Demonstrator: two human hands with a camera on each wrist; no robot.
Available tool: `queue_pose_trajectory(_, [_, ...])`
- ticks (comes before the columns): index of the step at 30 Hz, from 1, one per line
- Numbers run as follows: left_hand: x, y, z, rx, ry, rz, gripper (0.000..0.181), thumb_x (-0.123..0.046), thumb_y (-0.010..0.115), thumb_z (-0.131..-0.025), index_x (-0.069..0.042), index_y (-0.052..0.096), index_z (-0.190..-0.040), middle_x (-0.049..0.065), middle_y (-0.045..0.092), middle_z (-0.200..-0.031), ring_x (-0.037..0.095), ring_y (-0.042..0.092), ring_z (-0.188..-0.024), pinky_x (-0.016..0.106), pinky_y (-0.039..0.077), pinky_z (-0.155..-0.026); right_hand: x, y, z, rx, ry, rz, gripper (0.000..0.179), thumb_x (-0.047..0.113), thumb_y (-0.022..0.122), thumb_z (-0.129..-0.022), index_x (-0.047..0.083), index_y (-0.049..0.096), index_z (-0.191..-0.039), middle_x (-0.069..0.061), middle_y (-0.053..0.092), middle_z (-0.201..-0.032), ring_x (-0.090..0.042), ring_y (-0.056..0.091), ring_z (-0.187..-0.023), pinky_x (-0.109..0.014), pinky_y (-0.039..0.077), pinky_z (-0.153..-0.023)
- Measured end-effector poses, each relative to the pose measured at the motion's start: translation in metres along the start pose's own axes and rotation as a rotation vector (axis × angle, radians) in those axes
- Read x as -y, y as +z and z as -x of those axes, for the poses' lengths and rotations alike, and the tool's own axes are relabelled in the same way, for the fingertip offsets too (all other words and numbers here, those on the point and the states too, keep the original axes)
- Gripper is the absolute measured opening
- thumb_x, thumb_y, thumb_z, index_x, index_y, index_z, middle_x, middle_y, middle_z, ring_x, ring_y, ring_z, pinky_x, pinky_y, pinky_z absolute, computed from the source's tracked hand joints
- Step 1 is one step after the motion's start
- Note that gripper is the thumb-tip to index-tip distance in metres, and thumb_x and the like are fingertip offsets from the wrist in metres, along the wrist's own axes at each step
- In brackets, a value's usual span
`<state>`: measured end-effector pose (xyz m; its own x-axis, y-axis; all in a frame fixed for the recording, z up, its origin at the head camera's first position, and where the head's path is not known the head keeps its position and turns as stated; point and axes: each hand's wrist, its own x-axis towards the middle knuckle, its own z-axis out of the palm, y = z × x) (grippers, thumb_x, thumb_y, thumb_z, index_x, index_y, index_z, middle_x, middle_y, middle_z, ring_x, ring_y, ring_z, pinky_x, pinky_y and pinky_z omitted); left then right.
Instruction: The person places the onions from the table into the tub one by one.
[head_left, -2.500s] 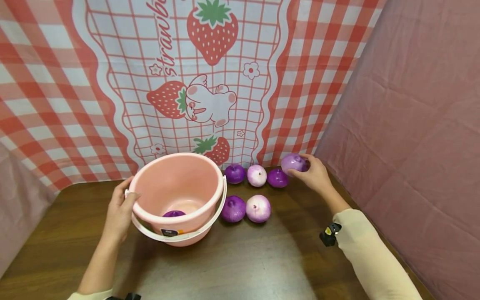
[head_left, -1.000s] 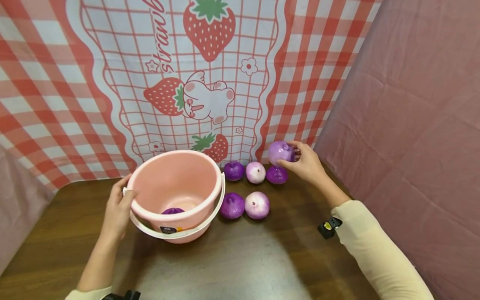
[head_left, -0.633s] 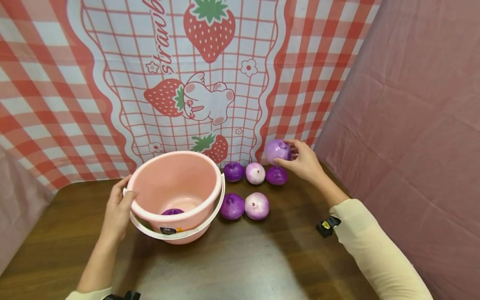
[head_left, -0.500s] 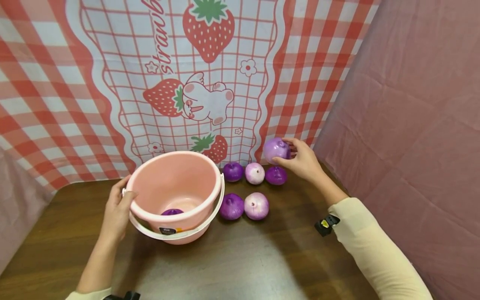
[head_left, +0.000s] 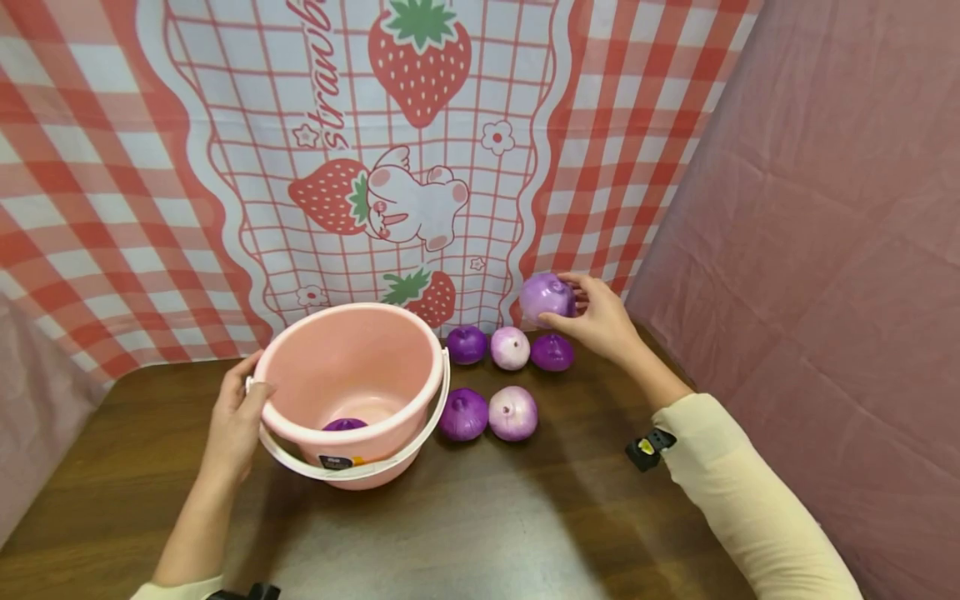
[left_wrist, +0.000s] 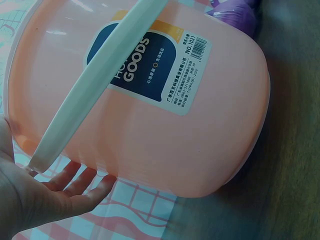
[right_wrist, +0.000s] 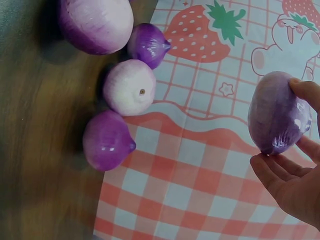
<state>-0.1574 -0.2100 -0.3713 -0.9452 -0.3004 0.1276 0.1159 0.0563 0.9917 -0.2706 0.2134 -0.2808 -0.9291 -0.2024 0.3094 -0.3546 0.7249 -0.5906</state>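
Observation:
My left hand grips the left rim of a pink bucket, thumb over the edge and fingers against the outer wall. One dark purple onion shows inside on the bottom. In my right hand is a pale purple onion, pinched between thumb and fingers above the table; the right wrist view shows this onion against the cloth. Below it a back row holds a dark onion, a white-and-purple onion and another dark onion. In front sit a purple onion and a whitish onion.
The bucket's white handle hangs down at its front, over a label. A strawberry-print cloth rises behind the brown wooden table. To the right hangs a plain pink cloth.
My right hand has carried the pale purple onion left and upward, from the right end of the back row to above it. The left hand and bucket stay nearly still.

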Motion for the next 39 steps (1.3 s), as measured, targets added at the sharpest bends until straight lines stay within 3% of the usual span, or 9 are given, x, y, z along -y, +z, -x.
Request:
queue_pose_trajectory(12, [0.000,0.001,0.001,-0.003,-0.011,-0.035,0.053,-0.012,0.042,-0.095,-0.006,0.028,-0.146,0.016,0.033,-0.143,-0.007,0.047,-0.100,0.002,0.043,-0.081,0.010,0.002,-0.003,-0.004,-0.030,-0.019,0.070,0.036,0.078,-0.075,0.009,0.048,-0.132,-0.017,0.053,-0.126,-0.035,0.057,-0.109,-0.047,0.053,-0.086])
queue_pose_trajectory(39, [-0.001,0.001,0.000,-0.004,-0.004,-0.004,0.053,-0.011,0.044,-0.095,-0.003,0.028,-0.145,0.010,0.033,-0.142,-0.004,0.047,-0.102,0.003,0.043,-0.081,0.037,0.006,-0.009,0.030,-0.082,-0.021,0.069,0.033,0.078,-0.075,0.011,0.048,-0.133,-0.016,0.051,-0.128,-0.033,0.055,-0.114,-0.048,0.053,-0.088])
